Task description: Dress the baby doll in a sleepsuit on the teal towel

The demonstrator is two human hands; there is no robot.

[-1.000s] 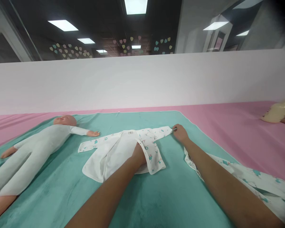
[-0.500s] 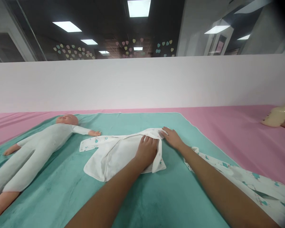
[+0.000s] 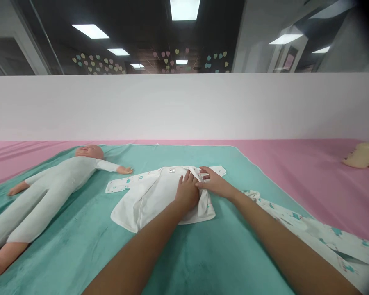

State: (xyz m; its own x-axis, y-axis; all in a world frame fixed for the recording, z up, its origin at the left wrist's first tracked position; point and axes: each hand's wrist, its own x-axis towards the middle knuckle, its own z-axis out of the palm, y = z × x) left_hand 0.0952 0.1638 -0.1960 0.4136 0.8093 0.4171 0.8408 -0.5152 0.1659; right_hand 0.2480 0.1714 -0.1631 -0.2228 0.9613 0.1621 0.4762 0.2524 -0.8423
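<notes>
My left hand (image 3: 188, 192), fingers slightly apart, rests on the shirt (image 3: 161, 196) spread over a green blanket (image 3: 83, 254); my right hand (image 3: 214, 182) curves its fingers at the fold, whether pinching I can't tell. Beyond lie pink cloth (image 3: 310, 176), white wall (image 3: 172, 108), dark glass (image 3: 215, 28).

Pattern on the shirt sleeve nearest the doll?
That sleeve is white with small scattered prints, mostly teal; best seen in the head view.
</notes>
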